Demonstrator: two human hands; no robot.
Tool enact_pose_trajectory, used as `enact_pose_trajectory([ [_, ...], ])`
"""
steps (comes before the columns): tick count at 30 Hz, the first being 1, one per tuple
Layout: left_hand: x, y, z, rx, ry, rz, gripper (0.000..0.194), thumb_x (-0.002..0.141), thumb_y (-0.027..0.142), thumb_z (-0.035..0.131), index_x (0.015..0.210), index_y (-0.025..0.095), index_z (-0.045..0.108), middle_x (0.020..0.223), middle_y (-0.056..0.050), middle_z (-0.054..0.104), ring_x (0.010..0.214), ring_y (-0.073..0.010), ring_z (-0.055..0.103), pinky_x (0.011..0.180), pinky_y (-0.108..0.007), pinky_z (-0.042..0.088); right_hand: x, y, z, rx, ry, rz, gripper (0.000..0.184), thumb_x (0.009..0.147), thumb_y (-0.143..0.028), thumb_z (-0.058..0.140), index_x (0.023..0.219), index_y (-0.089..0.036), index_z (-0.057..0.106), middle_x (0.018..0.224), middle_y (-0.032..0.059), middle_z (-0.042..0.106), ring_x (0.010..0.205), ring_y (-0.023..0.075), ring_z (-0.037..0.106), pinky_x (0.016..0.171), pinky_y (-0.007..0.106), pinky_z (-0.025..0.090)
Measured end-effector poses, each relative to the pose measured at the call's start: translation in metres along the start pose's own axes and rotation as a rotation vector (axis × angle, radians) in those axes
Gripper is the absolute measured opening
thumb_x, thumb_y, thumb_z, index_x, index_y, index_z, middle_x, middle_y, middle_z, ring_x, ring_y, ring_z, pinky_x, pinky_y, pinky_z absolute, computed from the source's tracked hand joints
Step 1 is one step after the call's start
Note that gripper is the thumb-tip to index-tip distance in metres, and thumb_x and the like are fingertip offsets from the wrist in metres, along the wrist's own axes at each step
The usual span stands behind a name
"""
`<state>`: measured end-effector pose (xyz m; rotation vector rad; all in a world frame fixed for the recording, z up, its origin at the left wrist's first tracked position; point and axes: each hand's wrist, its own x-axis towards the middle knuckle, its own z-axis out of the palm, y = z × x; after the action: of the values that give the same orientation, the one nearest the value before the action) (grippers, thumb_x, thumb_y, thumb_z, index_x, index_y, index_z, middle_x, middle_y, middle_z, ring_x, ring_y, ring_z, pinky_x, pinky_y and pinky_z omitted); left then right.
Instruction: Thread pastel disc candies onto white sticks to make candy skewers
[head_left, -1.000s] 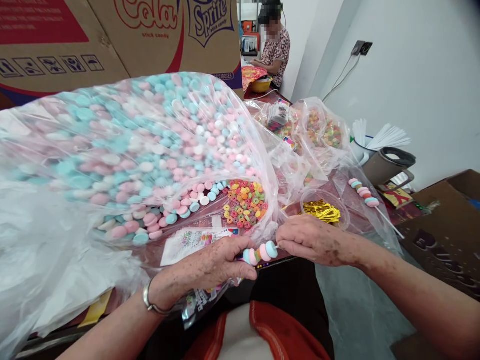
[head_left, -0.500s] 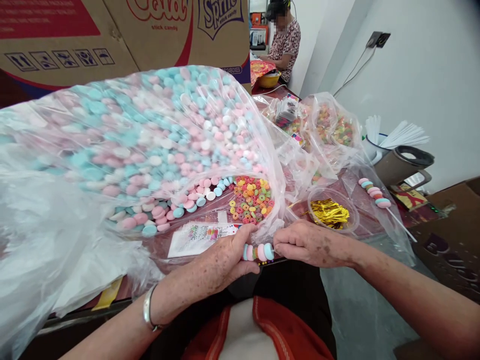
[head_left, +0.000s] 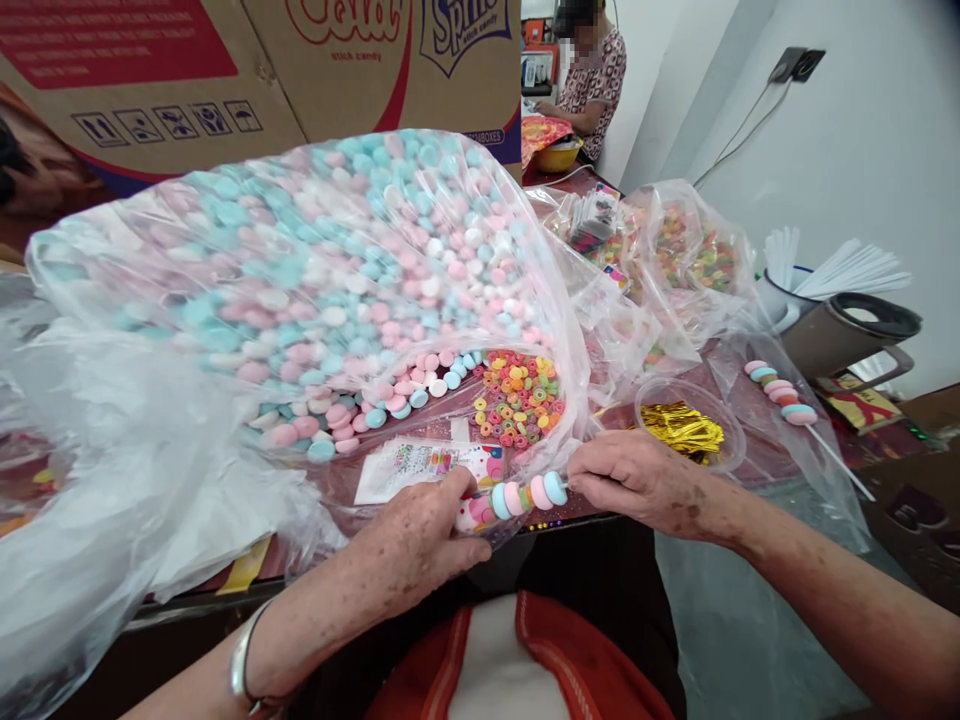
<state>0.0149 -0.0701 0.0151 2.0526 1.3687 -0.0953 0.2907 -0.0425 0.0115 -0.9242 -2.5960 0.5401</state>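
A candy skewer (head_left: 517,497) with pale blue, pink and small coloured pieces lies between my hands, just over the table's front edge. My right hand (head_left: 637,485) pinches its stick end on the right. My left hand (head_left: 427,535) has thumb and fingers around a small clear bag with pink print (head_left: 474,513), at the skewer's left end. How far the skewer reaches into the bag, I cannot tell. Flat printed bags (head_left: 412,465) are stacked behind my left hand. Close by is a pile of small ring candies (head_left: 519,400).
A big clear bag of pastel candies (head_left: 315,270) fills the left. Gold ties (head_left: 682,430) sit in a round tub. Another candy skewer (head_left: 780,393) rests at right, near a grey mug (head_left: 855,335) and white sticks (head_left: 847,268). A person (head_left: 592,80) sits farther back.
My left hand has slid left along the skewer, so more of the candies and the printed bag show. My right hand still pinches the stick. The view has turned slightly left.
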Motion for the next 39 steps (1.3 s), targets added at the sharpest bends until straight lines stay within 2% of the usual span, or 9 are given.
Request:
enact_pose_trajectory([
  [7, 0.005, -0.006, -0.008, -0.206, -0.072, 0.079, 0.017, 0.080, 0.031, 0.063, 0.089, 0.021, 0.052, 0.078, 0.004, 0.053, 0.070, -0.0149, 0.048, 0.059, -0.026, 0.034, 0.004, -0.001, -0.010, -0.216, 0.143, -0.273, 0.024, 0.097, -0.018, 0.046, 0.085, -0.018, 0.067, 0.075, 0.0038, 0.065, 0.070, 0.0161, 0.052, 0.070, 0.031, 0.035],
  [11, 0.004, -0.009, -0.011, -0.221, -0.067, 0.148, 0.019, 0.080, 0.026, 0.065, 0.094, 0.022, 0.053, 0.083, 0.005, 0.056, 0.074, -0.0153, 0.050, 0.063, -0.026, 0.037, 0.005, -0.006, -0.016, -0.193, 0.102, -0.187, 0.024, 0.095, -0.018, 0.047, 0.078, -0.017, 0.065, 0.068, 0.0016, 0.060, 0.065, 0.0150, 0.049, 0.067, 0.030, 0.032],
  [17, 0.011, -0.009, 0.004, -0.143, 0.158, 0.256, 0.018, 0.089, 0.029, 0.061, 0.102, 0.023, 0.051, 0.085, 0.000, 0.064, 0.073, -0.0191, 0.059, 0.062, -0.028, 0.041, 0.012, -0.023, 0.001, 0.032, -0.002, -0.009, 0.028, 0.093, -0.018, 0.045, 0.068, -0.017, 0.058, 0.063, -0.0016, 0.058, 0.057, 0.0106, 0.046, 0.059, 0.027, 0.028],
  [20, 0.016, -0.007, 0.010, 0.013, 0.246, 0.295, 0.023, 0.090, 0.028, 0.061, 0.108, 0.021, 0.049, 0.088, -0.005, 0.068, 0.076, -0.0242, 0.065, 0.062, -0.031, 0.043, 0.016, -0.022, 0.007, 0.140, -0.041, 0.141, 0.029, 0.093, -0.020, 0.045, 0.066, -0.017, 0.055, 0.060, -0.0033, 0.055, 0.054, 0.0087, 0.044, 0.056, 0.024, 0.027],
  [22, 0.017, -0.005, 0.010, 0.095, 0.261, 0.321, 0.028, 0.091, 0.028, 0.060, 0.115, 0.020, 0.047, 0.094, -0.007, 0.070, 0.082, -0.0266, 0.068, 0.064, -0.032, 0.046, 0.017, -0.016, 0.004, 0.123, -0.038, 0.139, 0.027, 0.091, -0.018, 0.046, 0.065, -0.017, 0.054, 0.059, -0.0035, 0.055, 0.054, 0.0084, 0.043, 0.056, 0.024, 0.026],
  [26, 0.018, 0.000, 0.005, 0.135, 0.220, 0.393, 0.036, 0.095, 0.031, 0.057, 0.126, 0.023, 0.040, 0.104, -0.007, 0.069, 0.091, -0.0268, 0.070, 0.070, -0.034, 0.050, 0.019, -0.010, -0.007, -0.030, -0.032, 0.005, 0.023, 0.085, -0.015, 0.051, 0.062, -0.017, 0.055, 0.061, -0.0020, 0.058, 0.057, 0.0096, 0.042, 0.059, 0.027, 0.024],
  [32, 0.021, 0.006, 0.013, 0.083, 0.206, 0.441, 0.045, 0.098, 0.025, 0.052, 0.138, 0.023, 0.032, 0.118, -0.012, 0.065, 0.102, -0.0270, 0.067, 0.081, -0.038, 0.052, 0.027, -0.018, 0.006, -0.006, -0.115, 0.073, 0.024, 0.089, -0.017, 0.049, 0.067, -0.017, 0.056, 0.065, -0.0014, 0.062, 0.057, 0.0098, 0.043, 0.057, 0.027, 0.023],
  [35, 0.020, 0.009, 0.009, -0.093, 0.156, 0.418, 0.059, 0.093, 0.023, 0.060, 0.141, 0.025, 0.027, 0.126, -0.011, 0.061, 0.110, -0.0252, 0.063, 0.087, -0.036, 0.050, 0.027, -0.014, 0.008, 0.021, -0.034, 0.055, 0.026, 0.091, -0.017, 0.047, 0.069, -0.016, 0.060, 0.068, 0.0001, 0.065, 0.061, 0.0107, 0.049, 0.060, 0.026, 0.027],
  [39, 0.015, 0.004, -0.013, -0.213, 0.053, 0.267, 0.079, 0.077, 0.046, 0.078, 0.141, 0.027, 0.035, 0.121, -0.007, 0.061, 0.105, -0.0263, 0.060, 0.083, -0.034, 0.048, 0.022, -0.002, -0.004, 0.114, 0.067, 0.016, 0.024, 0.091, -0.019, 0.049, 0.072, -0.016, 0.065, 0.069, 0.0003, 0.067, 0.061, 0.0105, 0.054, 0.061, 0.024, 0.032],
])
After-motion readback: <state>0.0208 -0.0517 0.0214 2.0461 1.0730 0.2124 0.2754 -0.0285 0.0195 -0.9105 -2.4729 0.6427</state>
